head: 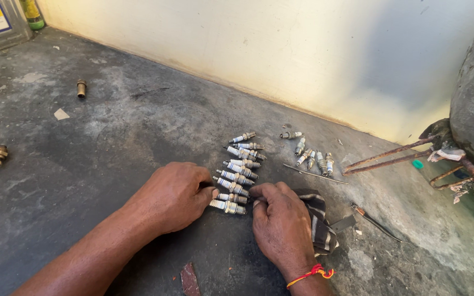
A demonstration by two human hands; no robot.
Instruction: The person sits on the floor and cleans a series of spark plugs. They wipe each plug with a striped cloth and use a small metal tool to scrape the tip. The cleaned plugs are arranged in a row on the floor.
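left hand (172, 196) grips spark plug (228, 206) | right hand (281, 225) clutches rag (319, 219) | wall (281, 49) near

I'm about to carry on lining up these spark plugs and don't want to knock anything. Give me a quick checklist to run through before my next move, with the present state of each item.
1. Row of spark plugs lying side by side, undisturbed: ok.
2. Left hand at the near end of the row, fingertips by the nearest plug: ok.
3. Right hand resting on the striped cloth; whether it grips a plug: cannot tell.
4. Second group of plugs kept apart from the row: ok.
5. Thin metal rod lies close by the second group and could be nudged: not ok.
6. Small tool lies clear of both hands: ok.
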